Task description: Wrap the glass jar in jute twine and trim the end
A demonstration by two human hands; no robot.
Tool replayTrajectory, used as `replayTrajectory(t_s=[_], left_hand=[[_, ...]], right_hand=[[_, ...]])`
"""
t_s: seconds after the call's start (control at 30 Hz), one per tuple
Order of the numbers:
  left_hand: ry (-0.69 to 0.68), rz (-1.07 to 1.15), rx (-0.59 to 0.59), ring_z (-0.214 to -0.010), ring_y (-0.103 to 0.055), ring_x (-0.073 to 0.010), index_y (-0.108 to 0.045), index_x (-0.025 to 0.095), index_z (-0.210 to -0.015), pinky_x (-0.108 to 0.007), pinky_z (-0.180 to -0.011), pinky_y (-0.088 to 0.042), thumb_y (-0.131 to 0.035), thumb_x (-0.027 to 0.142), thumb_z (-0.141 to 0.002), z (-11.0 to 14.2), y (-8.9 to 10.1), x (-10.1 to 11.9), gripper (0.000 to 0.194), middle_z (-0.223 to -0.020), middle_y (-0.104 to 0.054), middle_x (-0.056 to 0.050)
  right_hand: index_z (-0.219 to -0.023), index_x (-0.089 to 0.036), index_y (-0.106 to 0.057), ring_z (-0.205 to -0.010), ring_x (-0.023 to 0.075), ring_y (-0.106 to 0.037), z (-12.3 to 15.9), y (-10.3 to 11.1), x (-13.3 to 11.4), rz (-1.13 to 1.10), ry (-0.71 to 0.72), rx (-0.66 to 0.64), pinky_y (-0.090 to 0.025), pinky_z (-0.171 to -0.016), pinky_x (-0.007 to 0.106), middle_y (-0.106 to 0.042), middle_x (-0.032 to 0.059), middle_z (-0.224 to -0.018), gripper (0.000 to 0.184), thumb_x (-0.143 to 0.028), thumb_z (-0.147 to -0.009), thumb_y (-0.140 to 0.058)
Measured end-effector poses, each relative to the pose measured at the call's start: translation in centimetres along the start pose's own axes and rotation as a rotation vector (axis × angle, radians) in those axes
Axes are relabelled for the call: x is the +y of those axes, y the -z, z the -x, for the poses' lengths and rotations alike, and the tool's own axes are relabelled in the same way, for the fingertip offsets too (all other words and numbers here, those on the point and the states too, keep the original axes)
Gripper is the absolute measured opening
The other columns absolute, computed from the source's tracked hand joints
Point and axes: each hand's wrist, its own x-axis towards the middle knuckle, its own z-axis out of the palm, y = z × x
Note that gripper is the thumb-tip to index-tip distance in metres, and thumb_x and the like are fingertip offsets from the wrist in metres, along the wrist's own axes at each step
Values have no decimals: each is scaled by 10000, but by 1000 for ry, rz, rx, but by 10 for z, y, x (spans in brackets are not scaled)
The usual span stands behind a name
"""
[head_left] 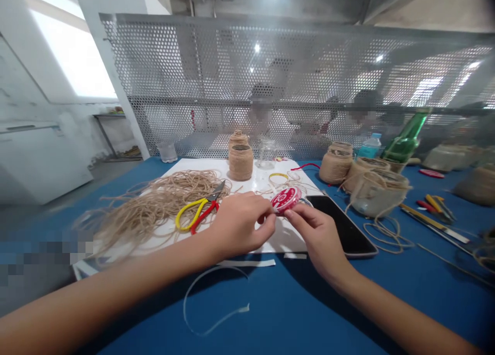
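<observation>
Between my hands is a roll of tape (285,199) with a red and white printed face, tilted toward me. My right hand (315,231) grips its lower right edge between thumb and fingertips. At the roll's left edge, my left hand (243,223) has thumb and index finger pinched together; a small whitish bit shows there, probably the tape's end. Just left of that hand lie scissors (201,208) with yellow and red handles, blades pointing away. A heap of loose jute twine (154,205) spreads further left. A thin curled strip (186,303) rests on the blue table nearer me.
Twine-wrapped jars (240,163) and a clear glass jar (267,154) stand ahead on white board. A dark tablet (340,226) lies by my right wrist. More wrapped jars (335,164), a green bottle (406,138) and cutters (436,208) are right. A perforated metal screen (216,87) closes the back.
</observation>
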Motion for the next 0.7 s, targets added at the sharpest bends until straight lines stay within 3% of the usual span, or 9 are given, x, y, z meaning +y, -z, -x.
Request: replayTrajectory(t_s=[0.1,0.23,0.7], left_hand=[[129,41,-30,-637,-518,-118,-597,176,-692,-234,-614,-382,-474,245,-779,-2,-3,1,166,-647,-595,4],[184,47,-54,-643,-538,-119,-618,192,-699,-231,-619,-387,-493,259,-761,-6,-6,-1,155,-660,-614,11],[77,-134,-34,-652,-573,-142,-629,181,-717,-242,-608,-393,-468,277,-773,-11,-12,1,196,-678,-636,-15]], right_hand=[[-725,-193,-629,-654,117,-528,3,-2,-3,100,64,17,-388,-606,221,-603,-29,-683,109,-247,-801,-572],[-741,-192,-609,-673,114,-528,4,-3,-1,143,122,22,-385,-623,216,-601,-28,-716,93,-217,-811,-555],[-719,-198,-600,-601,120,-495,9,-3,-1,248,104,95,-369,-579,235,-574,-26,-652,125,-249,-818,-545]])
